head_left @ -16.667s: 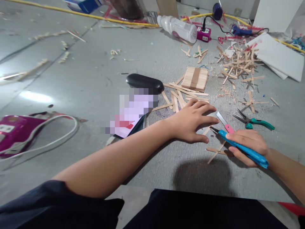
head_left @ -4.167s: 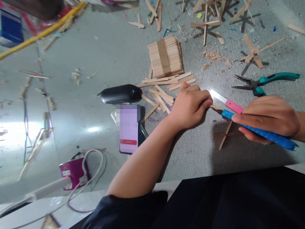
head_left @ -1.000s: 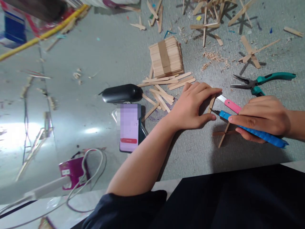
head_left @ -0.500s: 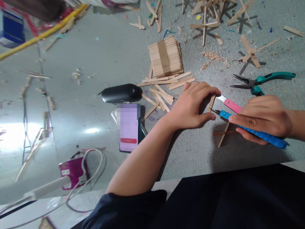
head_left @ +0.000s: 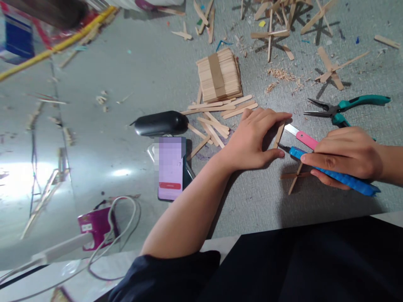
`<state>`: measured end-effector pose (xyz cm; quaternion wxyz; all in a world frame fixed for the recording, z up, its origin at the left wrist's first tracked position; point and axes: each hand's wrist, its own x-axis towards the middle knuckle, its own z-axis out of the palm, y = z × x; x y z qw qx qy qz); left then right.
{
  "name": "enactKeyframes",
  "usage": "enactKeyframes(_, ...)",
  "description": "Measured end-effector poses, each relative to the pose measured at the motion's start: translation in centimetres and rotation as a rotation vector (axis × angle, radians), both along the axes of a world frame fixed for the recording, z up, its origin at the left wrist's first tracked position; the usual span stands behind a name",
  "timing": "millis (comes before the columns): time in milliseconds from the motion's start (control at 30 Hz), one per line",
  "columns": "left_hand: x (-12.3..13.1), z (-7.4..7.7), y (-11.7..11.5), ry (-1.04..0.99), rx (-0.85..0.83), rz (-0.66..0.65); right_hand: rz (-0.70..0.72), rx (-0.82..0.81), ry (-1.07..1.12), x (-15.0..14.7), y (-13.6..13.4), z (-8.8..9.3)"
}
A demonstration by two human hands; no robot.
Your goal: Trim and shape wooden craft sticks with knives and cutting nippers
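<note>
A short wooden craft stick (head_left: 279, 135) is between the thumb and index finger of my left hand (head_left: 252, 138), pressed to the tabletop. My right hand (head_left: 349, 157) grips a blue-handled tool (head_left: 340, 177) like a pen or craft knife, its thin dark tip touching the stick near my left thumb. A pink-handled knife (head_left: 307, 139) with a silver blade runs under the right fingers; whether they hold it too I cannot tell. Just below the blue tool lies a small cross of joined sticks (head_left: 296, 176). Green-handled pliers (head_left: 333, 110) rest beyond my right hand, jaws apart.
A banded bundle of craft sticks (head_left: 231, 71) and several loose sticks (head_left: 214, 126) lie left of my hands. Beyond are stick crosses (head_left: 330, 69) and wood shavings (head_left: 280, 74). A black case (head_left: 162, 123), a phone (head_left: 170, 167) and a white cable (head_left: 134, 205) are farther left.
The blue tool's tip has shifted very slightly left along with my right hand. My left index finger has straightened a little at the stick's upper end.
</note>
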<state>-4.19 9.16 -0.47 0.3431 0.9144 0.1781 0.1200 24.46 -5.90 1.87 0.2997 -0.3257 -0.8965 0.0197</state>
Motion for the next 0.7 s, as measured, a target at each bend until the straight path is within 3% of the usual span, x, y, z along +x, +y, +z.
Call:
enactKeyframes(233, -0.10, -0.32, -0.08, -0.033, -0.014, 0.033, -0.007, 0.012, 0.037, -0.12, -0.05, -0.20)
enactKeyframes(700, 0.24, 0.45, -0.48, -0.076, -0.012, 0.027, -0.040, 0.011, 0.033, -0.22, -0.11, -0.12)
